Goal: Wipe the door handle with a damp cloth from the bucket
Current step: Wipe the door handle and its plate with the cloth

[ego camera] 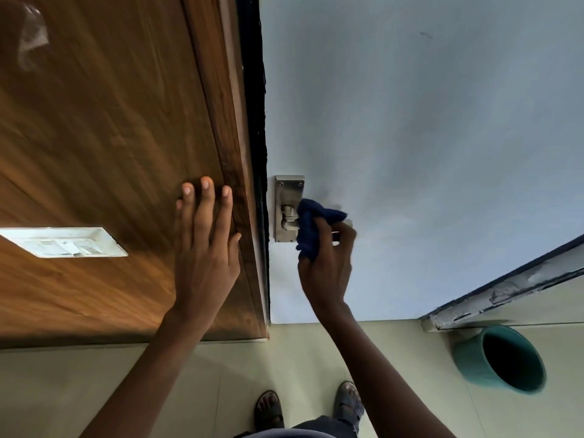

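Observation:
A metal door handle (289, 216) on a steel backplate sits at the left edge of the pale blue-grey door (410, 137). My right hand (328, 260) grips a dark blue cloth (311, 227) wrapped over the lever, so most of the lever is hidden and only its tip shows at the right. My left hand (205, 245) lies flat, fingers spread, against the brown wooden panel (104, 137) and door frame. A teal bucket (471, 358) stands on the floor at the lower right.
A white switch plate (66, 242) is mounted on the wooden panel at the left. A worn door edge or sill (505, 295) runs above the bucket. My sandalled feet (347, 403) stand on the pale tiled floor (158, 390) below the door.

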